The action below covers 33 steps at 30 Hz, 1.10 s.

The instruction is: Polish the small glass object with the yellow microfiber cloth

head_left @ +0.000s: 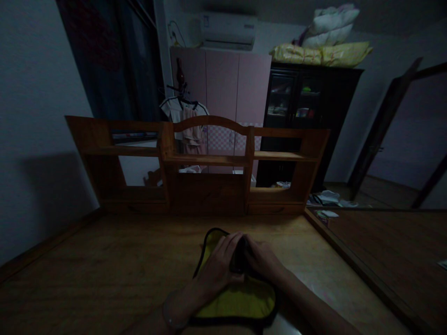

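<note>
A yellow cloth with a dark border (244, 302) lies flat on the wooden surface (104, 270) near the bottom middle of the view. My left hand (220, 263) and my right hand (263, 260) rest on it side by side, fingers curled toward each other. Between them they pinch a dark fold of the cloth (239, 258), raised a little off the rest. The light is dim and the fingertips are hard to separate.
A wooden shelf unit (206, 163) with open compartments stands at the far edge. Behind it are a pink wardrobe (223, 88), hanging clothes (186, 121), a dark glass cabinet (300, 107) topped with bedding, and an air conditioner (228, 30). An open doorway is at right.
</note>
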Available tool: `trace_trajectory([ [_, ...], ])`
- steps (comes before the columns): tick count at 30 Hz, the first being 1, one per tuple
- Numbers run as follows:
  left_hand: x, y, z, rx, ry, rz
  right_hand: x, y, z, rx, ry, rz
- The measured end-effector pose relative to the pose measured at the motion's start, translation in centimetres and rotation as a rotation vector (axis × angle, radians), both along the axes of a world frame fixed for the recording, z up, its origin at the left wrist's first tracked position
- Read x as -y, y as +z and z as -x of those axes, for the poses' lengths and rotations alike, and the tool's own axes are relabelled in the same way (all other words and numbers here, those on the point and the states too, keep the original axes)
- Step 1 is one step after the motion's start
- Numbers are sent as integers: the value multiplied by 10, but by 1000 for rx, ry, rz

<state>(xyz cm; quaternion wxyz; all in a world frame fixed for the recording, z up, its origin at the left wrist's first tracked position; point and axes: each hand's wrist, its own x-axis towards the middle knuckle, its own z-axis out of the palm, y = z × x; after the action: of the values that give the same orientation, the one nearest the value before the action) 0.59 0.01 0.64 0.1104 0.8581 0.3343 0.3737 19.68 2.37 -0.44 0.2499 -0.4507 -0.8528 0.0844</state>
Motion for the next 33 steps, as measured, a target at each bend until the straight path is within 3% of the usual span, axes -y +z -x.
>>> trace_trajectory([
  [6, 1, -2, -2, 23, 2, 13, 1, 3, 3, 167, -72, -94],
  [12, 1, -3, -3, 28, 26, 2, -2, 1, 0, 298, -46, -131],
  [18, 1, -1, -2, 5, 49, 16, -2, 2, 6, 203, -76, -48],
  [24, -3, -6, 0, 23, 92, 42, 3, 1, 2, -86, 60, 55],
  [28, -3, -6, 1, -6, 81, 31, 5, -2, -5, -88, 99, 121],
  [33, -3, -5, 1, -22, 41, 34, 4, -4, -2, -90, 97, 70],
])
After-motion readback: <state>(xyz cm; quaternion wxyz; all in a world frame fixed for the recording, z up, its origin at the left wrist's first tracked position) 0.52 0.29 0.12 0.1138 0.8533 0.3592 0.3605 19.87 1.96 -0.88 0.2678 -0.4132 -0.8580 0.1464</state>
